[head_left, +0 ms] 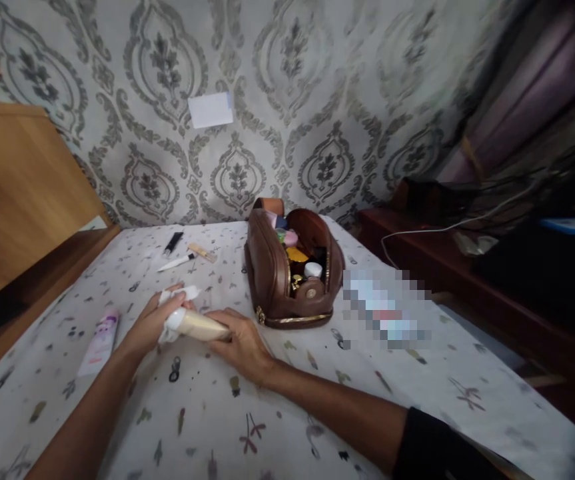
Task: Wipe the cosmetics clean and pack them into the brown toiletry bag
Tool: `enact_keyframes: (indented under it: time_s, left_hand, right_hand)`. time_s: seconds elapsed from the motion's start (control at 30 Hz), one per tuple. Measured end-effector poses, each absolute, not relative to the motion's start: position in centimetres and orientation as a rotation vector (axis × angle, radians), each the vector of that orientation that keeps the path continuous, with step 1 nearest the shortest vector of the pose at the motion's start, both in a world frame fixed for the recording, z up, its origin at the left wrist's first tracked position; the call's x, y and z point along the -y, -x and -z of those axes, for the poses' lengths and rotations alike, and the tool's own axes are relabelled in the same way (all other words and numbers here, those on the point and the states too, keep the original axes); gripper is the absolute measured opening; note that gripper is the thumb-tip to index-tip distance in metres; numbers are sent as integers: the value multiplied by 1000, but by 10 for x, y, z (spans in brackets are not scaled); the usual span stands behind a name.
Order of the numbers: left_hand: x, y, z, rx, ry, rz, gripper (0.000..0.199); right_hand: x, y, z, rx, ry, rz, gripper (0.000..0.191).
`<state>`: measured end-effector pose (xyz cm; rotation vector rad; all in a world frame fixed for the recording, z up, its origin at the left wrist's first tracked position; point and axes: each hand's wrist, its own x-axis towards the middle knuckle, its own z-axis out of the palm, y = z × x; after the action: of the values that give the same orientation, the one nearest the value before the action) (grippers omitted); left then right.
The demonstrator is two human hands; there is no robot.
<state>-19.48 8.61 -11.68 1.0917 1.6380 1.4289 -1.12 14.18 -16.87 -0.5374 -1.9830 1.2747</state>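
A cream-coloured squeeze tube [201, 327] with a white cap end lies between my two hands, above the patterned sheet. My right hand [242, 343] grips its narrow right end. At the capped end, my left hand [156, 319] is closed around a crumpled white tissue [170, 328], which touches the tube. Just beyond my right hand stands a brown toiletry bag [267, 267], unzipped. Inside it I see a white-capped container [312, 270], a yellow item [297, 255] and a pink item [291, 238].
A pink and white tube [100, 343] lies left of my left forearm. Farther back are a black tube [172, 244], a slim white tube [176, 262] and a small beige item [202, 252]. A blurred-out item [384, 307] lies right of the bag. Wooden furniture [22, 200] borders the left.
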Motion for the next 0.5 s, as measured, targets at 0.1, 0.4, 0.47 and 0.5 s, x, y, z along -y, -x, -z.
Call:
enact_keyframes:
  time_s: [0.1,0.4,0.47,0.5]
  left_hand:
    - [-88,194,115,-1452,-1050,-1359,40]
    - [-92,177,122,-1176,-724,-1595,41]
    - [-94,171,127,-1196,-675,-1615,51]
    - [-95,169,129,-1228,-670,-1624,55]
  right_hand:
    - [-143,14,175,1949,499,-1336,37]
    - [-140,13,166,1852,577,-1604,48]
    - [-139,11,163,1822,602,-1593,59]
    - [-139,11,162,1800,599,-1587,62]
